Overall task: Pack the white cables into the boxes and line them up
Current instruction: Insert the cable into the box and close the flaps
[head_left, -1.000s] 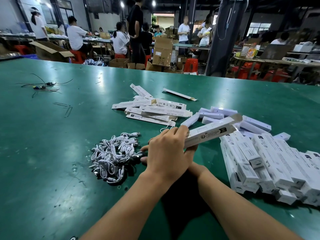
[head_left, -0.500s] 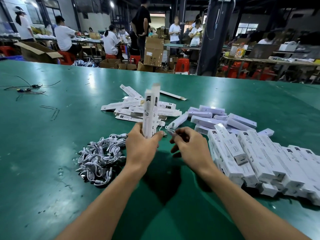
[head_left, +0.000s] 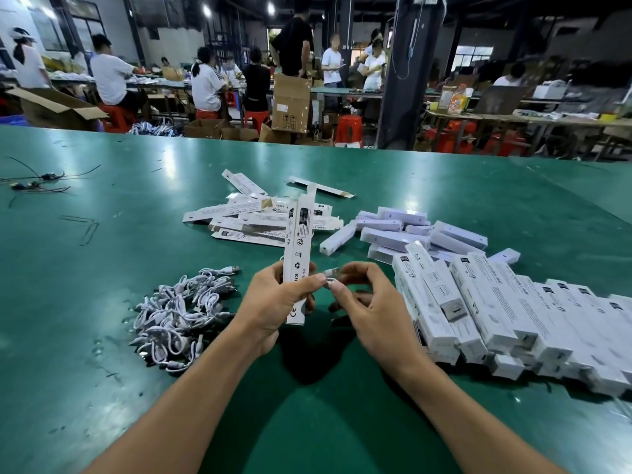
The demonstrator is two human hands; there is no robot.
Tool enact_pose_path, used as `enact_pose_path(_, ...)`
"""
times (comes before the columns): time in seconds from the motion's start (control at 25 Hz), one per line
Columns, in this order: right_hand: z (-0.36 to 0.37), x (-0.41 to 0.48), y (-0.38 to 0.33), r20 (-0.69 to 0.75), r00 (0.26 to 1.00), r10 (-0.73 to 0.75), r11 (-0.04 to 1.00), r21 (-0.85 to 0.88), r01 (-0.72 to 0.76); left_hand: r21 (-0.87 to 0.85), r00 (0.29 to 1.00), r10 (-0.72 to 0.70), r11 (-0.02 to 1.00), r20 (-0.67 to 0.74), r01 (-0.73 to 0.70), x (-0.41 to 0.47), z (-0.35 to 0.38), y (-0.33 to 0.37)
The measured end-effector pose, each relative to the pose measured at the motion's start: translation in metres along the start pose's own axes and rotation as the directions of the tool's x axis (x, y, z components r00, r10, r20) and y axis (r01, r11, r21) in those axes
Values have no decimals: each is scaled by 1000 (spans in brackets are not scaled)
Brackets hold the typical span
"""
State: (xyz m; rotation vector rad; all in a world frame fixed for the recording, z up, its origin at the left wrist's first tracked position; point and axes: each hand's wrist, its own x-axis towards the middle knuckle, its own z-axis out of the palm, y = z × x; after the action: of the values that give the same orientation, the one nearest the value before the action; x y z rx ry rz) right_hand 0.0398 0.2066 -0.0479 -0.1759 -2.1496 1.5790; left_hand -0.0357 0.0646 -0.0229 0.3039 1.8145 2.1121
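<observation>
Head view: your left grip [head_left: 277, 302] curls round slim white cardboard box [head_left: 298, 248], upright; right grip [head_left: 371, 304] pinches white cable plug [head_left: 331, 272] just beside it. Loose pinch could drop cable short of box.

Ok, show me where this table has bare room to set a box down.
Bare green table: the wide stretch between the white cable pile and the black wires; the near strip between the forearms; the far right beyond the packed boxes. Crowded: the middle, from the flat cartons to the packed boxes.
</observation>
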Motion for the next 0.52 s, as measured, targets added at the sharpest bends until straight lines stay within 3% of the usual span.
enact_pose_path(0.12, 0, 0, 2, 75, 997, -2, 1000, 8, 2, -44, 999, -22, 999, 42, 24, 2, -3, -2)
enact_pose_path(0.32, -2, -2, -1, -63, 998, -26, 1000, 13, 27, -32, 994, -61, 997, 94, 64, 3, -5, -4)
enact_pose_path(0.52, 0, -3, -4, -117, 993, -2, 997, 75, 11, 17, 998, -18, 1000, 68, 17, 2, 1, -7)
